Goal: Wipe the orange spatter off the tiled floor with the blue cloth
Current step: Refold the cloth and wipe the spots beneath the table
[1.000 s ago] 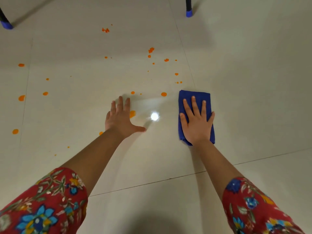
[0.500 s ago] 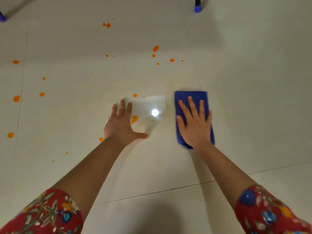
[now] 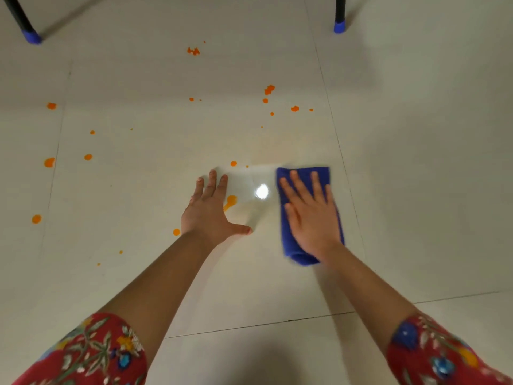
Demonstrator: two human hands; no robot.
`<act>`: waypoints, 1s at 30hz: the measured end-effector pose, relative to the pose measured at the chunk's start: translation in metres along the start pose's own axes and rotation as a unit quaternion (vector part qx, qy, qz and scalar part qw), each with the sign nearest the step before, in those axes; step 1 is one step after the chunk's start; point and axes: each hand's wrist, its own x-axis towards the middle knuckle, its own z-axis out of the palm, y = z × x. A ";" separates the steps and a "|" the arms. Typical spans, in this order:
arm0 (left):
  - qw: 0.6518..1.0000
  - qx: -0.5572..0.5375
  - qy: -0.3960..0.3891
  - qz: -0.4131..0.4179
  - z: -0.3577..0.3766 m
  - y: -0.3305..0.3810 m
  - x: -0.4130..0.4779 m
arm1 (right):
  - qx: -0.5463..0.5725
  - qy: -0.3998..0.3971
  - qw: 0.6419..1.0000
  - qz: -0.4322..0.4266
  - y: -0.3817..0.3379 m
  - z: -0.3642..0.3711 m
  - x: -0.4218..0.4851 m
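Right hand (image 3: 311, 215) flat, fingers spread, palm pressing folded cloth (image 3: 305, 173) onto floor (image 3: 416, 162); not gripping, just pinning. Left hand (image 3: 209, 212) flat, splayed, empty, bracing on tile. Cloth beside tile's right grout line, right of glare spot. Spatter (image 3: 230, 201) blob touches left hand's fingers; more drops toward far edge and left grout line. Cloth likely soft, light, limp: slides easily on glossy tile, may bunch or unfold. Best hold: palm over centre, fingers near leading edge. Wet tile probably slippery.
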 end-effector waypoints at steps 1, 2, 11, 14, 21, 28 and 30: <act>1.000 -0.002 0.001 0.000 0.000 -0.001 -0.001 | 0.004 0.011 0.999 0.035 0.014 -0.002 0.010; 1.000 -0.006 0.001 -0.002 0.001 -0.001 -0.001 | 0.006 0.017 0.997 0.068 0.023 -0.006 0.026; 0.996 -0.080 -0.007 0.028 -0.002 -0.013 0.002 | 0.022 0.013 0.997 -0.077 -0.068 0.000 0.065; 0.995 -0.090 0.019 0.044 -0.009 -0.037 -0.016 | 0.017 0.001 0.997 -0.080 -0.035 -0.001 0.038; 0.991 0.056 0.010 0.118 -0.032 -0.097 -0.078 | 0.028 0.010 1.000 0.007 -0.065 -0.004 0.078; 0.991 0.054 -0.011 0.118 -0.048 -0.127 -0.118 | -0.009 -0.026 0.988 -0.151 -0.073 0.010 -0.029; 0.994 0.051 -0.013 0.101 -0.041 -0.138 -0.134 | -0.021 -0.020 0.997 -0.072 -0.053 0.005 -0.007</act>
